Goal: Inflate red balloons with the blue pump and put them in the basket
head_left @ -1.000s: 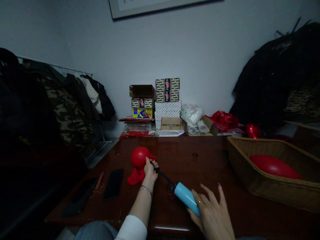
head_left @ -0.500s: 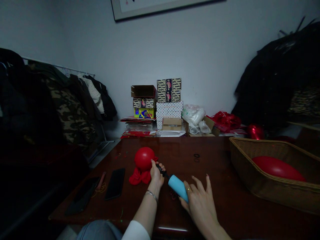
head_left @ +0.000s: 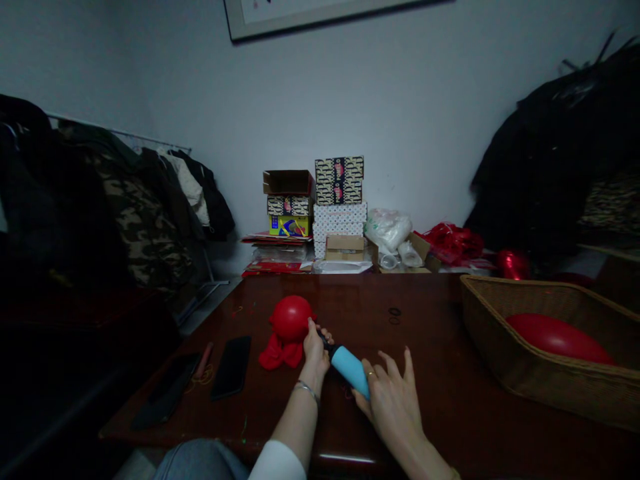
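- Two hands shared one line: the left hand (head_left: 316, 345) at its far end and the right hand (head_left: 397, 400) at its near end, with the blue pump (head_left: 351, 370) between them.
- The pump's long axis ran slantwise, from the far left, at the left fingers, down to the near right, at the right palm.
- The left fingers were closed around the black fitting (head_left: 326, 341) at the pump's far end, the thumb lying up against the red balloon (head_left: 291, 319).
- That balloon, round and partly filled, sat just beyond the left fingertips and a little to their left; the left hand was much the nearer one. Its neck was hidden, so how it met the fitting could not be told.
- On the right hand, thumb and forefinger were clamped about the barrel's near end, while the other fingers stood raised and spread.
- Limp red balloons (head_left: 274, 353) lay on the table (head_left: 430, 307) just left of the left hand.
- Well apart to the right, a wicker basket (head_left: 493, 350) held a larger red balloon (head_left: 557, 335).
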{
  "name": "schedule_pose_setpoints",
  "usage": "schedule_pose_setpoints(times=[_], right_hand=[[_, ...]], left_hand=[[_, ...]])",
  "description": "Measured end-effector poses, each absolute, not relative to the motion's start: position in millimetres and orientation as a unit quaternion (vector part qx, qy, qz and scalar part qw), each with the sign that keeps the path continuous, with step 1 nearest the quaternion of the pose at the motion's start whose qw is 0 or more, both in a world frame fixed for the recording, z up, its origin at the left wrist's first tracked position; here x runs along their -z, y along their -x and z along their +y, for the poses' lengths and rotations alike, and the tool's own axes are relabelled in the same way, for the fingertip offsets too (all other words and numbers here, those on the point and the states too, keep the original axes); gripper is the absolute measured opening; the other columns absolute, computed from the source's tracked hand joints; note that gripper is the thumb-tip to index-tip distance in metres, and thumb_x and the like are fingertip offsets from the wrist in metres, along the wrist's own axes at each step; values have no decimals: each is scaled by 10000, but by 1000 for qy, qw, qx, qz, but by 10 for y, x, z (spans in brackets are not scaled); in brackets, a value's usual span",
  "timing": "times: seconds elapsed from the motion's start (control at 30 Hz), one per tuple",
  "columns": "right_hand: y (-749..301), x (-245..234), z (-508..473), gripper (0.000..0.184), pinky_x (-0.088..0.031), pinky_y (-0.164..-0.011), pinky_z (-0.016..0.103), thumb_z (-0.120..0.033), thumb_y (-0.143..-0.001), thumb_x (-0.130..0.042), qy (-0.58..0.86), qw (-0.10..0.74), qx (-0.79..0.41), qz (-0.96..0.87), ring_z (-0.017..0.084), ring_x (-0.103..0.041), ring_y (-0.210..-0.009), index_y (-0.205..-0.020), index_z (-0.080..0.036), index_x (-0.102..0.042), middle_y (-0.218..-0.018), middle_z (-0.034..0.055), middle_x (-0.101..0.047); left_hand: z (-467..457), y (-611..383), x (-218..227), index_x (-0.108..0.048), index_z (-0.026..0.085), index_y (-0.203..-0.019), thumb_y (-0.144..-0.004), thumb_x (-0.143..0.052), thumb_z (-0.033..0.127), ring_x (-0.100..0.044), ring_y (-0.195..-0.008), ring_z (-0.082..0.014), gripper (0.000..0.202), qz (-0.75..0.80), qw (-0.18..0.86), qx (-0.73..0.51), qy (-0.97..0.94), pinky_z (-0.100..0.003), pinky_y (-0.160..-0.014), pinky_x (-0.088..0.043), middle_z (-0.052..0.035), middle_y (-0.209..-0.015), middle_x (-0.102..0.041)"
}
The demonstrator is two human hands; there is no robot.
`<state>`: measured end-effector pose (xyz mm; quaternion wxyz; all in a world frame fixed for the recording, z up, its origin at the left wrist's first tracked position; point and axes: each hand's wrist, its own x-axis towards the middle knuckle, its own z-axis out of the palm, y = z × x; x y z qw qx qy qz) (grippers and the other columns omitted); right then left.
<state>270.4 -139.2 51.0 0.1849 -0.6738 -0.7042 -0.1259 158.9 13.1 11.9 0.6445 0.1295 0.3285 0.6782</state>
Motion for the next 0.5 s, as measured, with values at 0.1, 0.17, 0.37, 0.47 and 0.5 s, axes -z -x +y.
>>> schedule_pose_setpoints(times=[0.1, 0.17, 0.37, 0.47, 0.5], right_hand=[[-2778, -478, -1456, 456, -20, -1103, 555, -413, -753, -642, 667, 201, 136, -704, 296, -510, -1133, -1119, -142, -619, -920, 97, -699], [-2848, -455, -1513, 439, -26, -1106, 555, -403, -748, -647, 661, 218, 146, -703, 292, -516, -1125, -1108, -153, -624, -914, 83, -701], [-3065, -445, -1723, 405, -44, -1098, 579, -378, -728, -648, 630, 242, 168, -719, 291, -540, -1096, -1083, -183, -635, -913, 53, -707], [-3123, -462, -1784, 407, -59, -1089, 595, -400, -711, -652, 622, 250, 182, -720, 299, -549, -1079, -1058, -187, -643, -896, 55, -710], [-3132, -469, -1792, 404, -65, -1087, 596, -397, -709, -653, 622, 251, 187, -718, 300, -550, -1079, -1054, -187, -644, -897, 56, -711]], left_hand=[[197, -1571, -132, -421, 178, -683, -826, -559, 483, -351, -358, -53, 363, 321, 646, -682, -121, -155, -340, -272, 67, -470, -384], [256, -1526, -166, -417, 178, -681, -853, -533, 453, -348, -351, -51, 344, 317, 646, -685, -119, -152, -337, -273, 66, -472, -383], [408, -1327, -307, -419, 171, -670, -901, -467, 403, -357, -346, -53, 331, 330, 631, -695, -98, -150, -328, -271, 60, -471, -382], [426, -1295, -319, -424, 170, -675, -908, -453, 396, -355, -345, -51, 326, 322, 638, -694, -93, -149, -329, -273, 60, -473, -384], [425, -1298, -312, -427, 170, -677, -907, -456, 398, -354, -345, -51, 326, 318, 639, -694, -93, -149, -329, -274, 60, -474, -386]])
